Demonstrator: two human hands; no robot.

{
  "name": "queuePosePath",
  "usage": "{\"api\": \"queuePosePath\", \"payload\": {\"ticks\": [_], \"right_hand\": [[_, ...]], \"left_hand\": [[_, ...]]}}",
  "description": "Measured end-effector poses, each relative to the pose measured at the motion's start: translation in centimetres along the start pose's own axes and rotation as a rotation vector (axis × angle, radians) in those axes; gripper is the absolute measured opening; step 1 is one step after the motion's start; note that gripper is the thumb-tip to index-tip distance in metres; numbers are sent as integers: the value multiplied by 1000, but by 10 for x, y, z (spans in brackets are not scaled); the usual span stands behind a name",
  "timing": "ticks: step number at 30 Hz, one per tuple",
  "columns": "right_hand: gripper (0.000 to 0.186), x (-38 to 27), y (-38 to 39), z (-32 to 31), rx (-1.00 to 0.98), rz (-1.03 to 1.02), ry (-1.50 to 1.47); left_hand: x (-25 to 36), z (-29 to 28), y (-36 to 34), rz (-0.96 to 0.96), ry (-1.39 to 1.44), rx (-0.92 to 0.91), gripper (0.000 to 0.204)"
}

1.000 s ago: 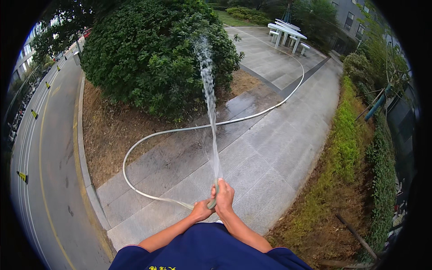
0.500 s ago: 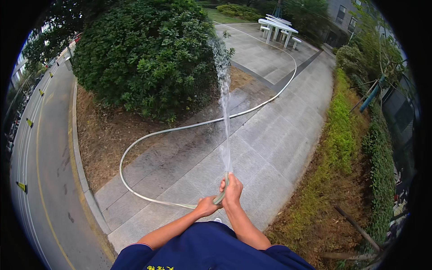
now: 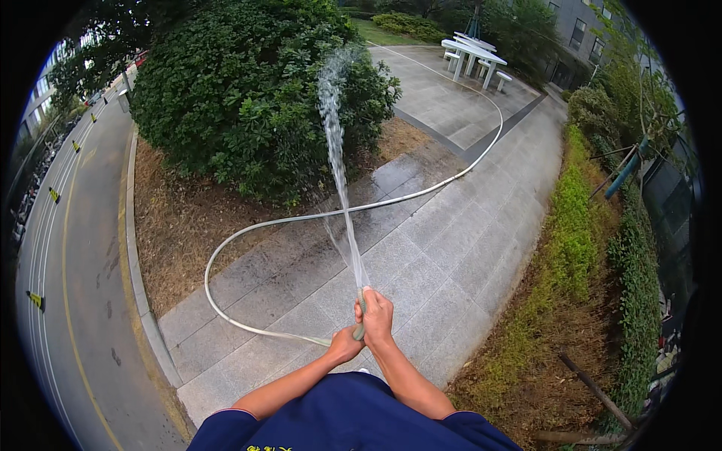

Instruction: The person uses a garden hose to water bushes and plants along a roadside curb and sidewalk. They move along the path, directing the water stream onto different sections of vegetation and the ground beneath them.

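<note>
A pale garden hose (image 3: 259, 224) loops across the paving, and both my hands grip its end. My right hand (image 3: 377, 316) is closed round the hose near its mouth, thumb up by the opening. Just below and to the left, my left hand (image 3: 345, 344) is wrapped round the hose where it bends upward. A jet of water (image 3: 336, 146) shoots from the mouth, away from me and slightly left, and breaks into drops in front of the big green bush (image 3: 248, 98). A thin side spray splits off near the mouth.
Grey stone paving (image 3: 444, 263) runs ahead, with wet dark patches near the bush. A white table (image 3: 474, 51) with stools stands far off. On the left, a kerb (image 3: 139, 278) borders a road (image 3: 90, 301). A planted strip (image 3: 564, 248) and leaning pole (image 3: 598, 391) lie right.
Both hands have swung the hose's mouth a little to the left. The water jet now slants left over the bush instead of rising nearly straight.
</note>
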State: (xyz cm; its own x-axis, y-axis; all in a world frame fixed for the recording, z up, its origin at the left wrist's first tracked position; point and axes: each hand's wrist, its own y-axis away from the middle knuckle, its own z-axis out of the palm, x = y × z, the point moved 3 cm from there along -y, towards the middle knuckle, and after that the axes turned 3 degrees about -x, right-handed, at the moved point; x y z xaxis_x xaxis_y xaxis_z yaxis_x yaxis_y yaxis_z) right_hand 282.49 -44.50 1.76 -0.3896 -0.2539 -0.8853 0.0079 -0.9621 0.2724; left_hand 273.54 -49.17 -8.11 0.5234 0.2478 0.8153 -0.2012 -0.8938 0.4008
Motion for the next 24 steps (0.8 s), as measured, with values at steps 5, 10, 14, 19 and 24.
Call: {"api": "queuePosePath", "payload": {"ticks": [5,10,14,19,24], "right_hand": [[35,0,3,15,-34,20,-3],[34,2,5,16,-47,8,28],[33,6,5,14,-14,35,21],[33,22,4,7,1,98,19],[32,41,4,5,-44,158,37]], "left_hand": [[-4,-6,5,9,33,81,33],[-6,-7,8,6,81,61,35],[-15,-3,7,-12,56,6,38],[-25,2,12,-84,64,-121,42],[-45,11,17,-116,186,-176,43]]}}
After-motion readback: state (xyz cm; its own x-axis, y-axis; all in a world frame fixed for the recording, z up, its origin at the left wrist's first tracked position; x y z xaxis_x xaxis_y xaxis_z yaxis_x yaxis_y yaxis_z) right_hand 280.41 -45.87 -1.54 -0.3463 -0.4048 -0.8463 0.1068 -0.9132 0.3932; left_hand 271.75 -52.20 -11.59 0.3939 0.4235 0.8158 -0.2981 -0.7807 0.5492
